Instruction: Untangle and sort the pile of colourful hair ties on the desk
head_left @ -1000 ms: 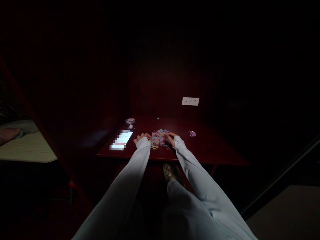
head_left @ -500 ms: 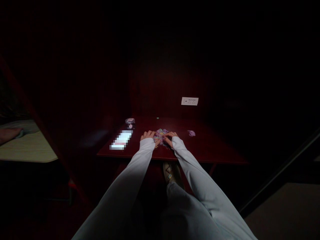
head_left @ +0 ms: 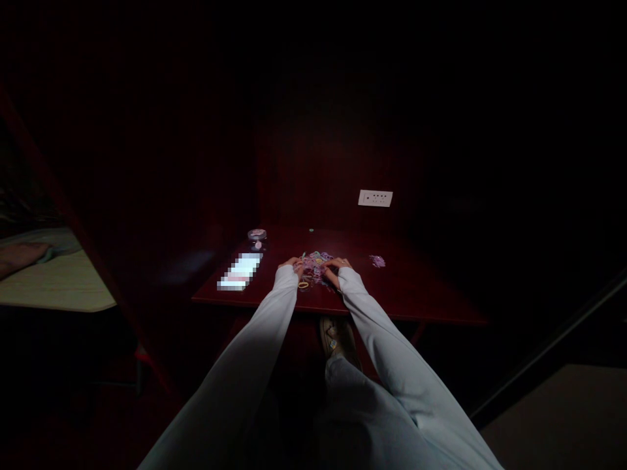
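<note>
A loose heap of small coloured hair ties (head_left: 316, 262), mostly purple and pink with some green and yellow, lies near the front of the dark red table (head_left: 274, 297). My left hand (head_left: 292, 264) is at the heap's left edge, fingers curled inward; anything in them is too small to make out. On the opposite side, my right hand (head_left: 337, 267) reaches into the heap with thumb and fingers drawn together, their tips partly lost among the ties. A yellow ring-shaped tie (head_left: 304, 284) shows just below my left hand. Apart on the right sits a small purple bunch (head_left: 377, 261).
Left of the heap lie a lit, blurred-out phone (head_left: 240, 271) and a round clear jar (head_left: 257, 239). One green ring (head_left: 311, 230) rests at the back, below a wall socket (head_left: 375, 198). Past a partition, another person's hand (head_left: 29, 251) rests on a pale table (head_left: 59, 287).
My left hand has drawn back to the left off the heap, uncovering more ties and the yellow ring. My right hand stays almost where it was. The view has shifted slightly.
</note>
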`<state>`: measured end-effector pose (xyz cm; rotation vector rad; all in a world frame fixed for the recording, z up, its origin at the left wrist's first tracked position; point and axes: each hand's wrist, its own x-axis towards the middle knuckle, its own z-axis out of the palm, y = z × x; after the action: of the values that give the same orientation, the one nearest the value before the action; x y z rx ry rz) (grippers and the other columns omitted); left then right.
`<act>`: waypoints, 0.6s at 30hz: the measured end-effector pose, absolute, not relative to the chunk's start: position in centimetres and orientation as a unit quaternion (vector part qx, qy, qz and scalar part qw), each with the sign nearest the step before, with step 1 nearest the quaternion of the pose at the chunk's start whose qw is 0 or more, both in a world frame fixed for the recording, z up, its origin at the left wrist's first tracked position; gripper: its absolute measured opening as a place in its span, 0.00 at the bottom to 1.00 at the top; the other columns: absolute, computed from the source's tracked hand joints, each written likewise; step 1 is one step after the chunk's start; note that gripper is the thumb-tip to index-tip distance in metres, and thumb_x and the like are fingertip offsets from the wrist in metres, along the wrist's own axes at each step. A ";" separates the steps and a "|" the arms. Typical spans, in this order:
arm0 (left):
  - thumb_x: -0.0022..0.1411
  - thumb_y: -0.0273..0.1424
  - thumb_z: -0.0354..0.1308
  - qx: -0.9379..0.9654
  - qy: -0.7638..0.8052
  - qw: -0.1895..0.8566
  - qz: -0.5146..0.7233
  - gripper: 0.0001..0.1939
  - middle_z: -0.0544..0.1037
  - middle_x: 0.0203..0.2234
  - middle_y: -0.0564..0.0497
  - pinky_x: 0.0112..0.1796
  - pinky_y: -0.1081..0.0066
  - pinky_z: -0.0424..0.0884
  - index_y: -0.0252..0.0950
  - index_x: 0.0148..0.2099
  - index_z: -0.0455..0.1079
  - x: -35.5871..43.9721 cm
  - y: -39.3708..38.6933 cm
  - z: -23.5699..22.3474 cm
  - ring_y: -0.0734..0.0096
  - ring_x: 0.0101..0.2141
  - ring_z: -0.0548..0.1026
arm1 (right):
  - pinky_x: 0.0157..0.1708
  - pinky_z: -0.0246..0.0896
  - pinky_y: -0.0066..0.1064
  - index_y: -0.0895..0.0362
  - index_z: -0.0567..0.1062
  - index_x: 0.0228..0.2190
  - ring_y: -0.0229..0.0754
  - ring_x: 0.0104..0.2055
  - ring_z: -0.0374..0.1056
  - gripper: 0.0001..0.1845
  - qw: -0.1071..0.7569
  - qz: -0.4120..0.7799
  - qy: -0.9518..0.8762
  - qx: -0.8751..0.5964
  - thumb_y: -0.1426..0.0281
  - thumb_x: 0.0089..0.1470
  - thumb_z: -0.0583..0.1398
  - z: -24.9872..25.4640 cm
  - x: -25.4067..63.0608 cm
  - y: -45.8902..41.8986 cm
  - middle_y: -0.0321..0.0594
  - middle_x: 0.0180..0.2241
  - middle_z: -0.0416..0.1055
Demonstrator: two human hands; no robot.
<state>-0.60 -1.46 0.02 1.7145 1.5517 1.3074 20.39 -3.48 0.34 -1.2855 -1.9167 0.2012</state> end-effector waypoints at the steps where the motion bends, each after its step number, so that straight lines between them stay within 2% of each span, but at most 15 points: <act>1: 0.54 0.26 0.68 0.614 0.565 0.250 0.492 0.05 0.85 0.30 0.48 0.42 0.67 0.79 0.38 0.36 0.81 -0.7 -1.2 -0.1 0.61 0.36 0.82 | 0.57 0.63 0.41 0.51 0.82 0.39 0.48 0.51 0.68 0.11 0.397 0.077 -0.764 -0.503 0.63 0.63 0.60 0.4 20.3 -3.6 0.42 0.44 0.80; 5: 0.52 0.28 0.68 0.582 0.556 0.280 0.523 0.02 0.81 0.25 0.49 0.39 0.67 0.78 0.39 0.31 0.78 -0.7 -0.5 -0.4 0.58 0.35 0.82 | 0.57 0.64 0.40 0.48 0.82 0.40 0.48 0.52 0.68 0.09 0.384 0.069 -0.783 -0.484 0.65 0.63 0.61 0.4 20.0 -4.1 0.39 0.46 0.80; 11: 0.54 0.28 0.66 0.591 0.545 0.286 0.521 0.03 0.84 0.29 0.46 0.39 0.66 0.78 0.37 0.34 0.79 -0.5 -0.3 -0.7 0.57 0.35 0.82 | 0.57 0.64 0.39 0.48 0.82 0.40 0.48 0.52 0.68 0.08 0.379 0.059 -0.781 -0.492 0.67 0.63 0.62 0.6 19.8 -4.4 0.39 0.45 0.80; 18: 0.55 0.32 0.66 0.610 0.485 0.320 0.539 0.05 0.85 0.30 0.49 0.39 0.68 0.79 0.37 0.35 0.78 -0.2 -0.7 -0.7 0.60 0.35 0.83 | 0.57 0.64 0.40 0.49 0.82 0.41 0.49 0.52 0.67 0.08 0.371 0.050 -0.780 -0.502 0.66 0.63 0.62 0.5 19.9 -4.1 0.40 0.46 0.80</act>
<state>-0.20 -0.66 -0.65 1.6021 1.2755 1.4168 19.88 -4.11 0.53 -1.2866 -1.9991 0.1289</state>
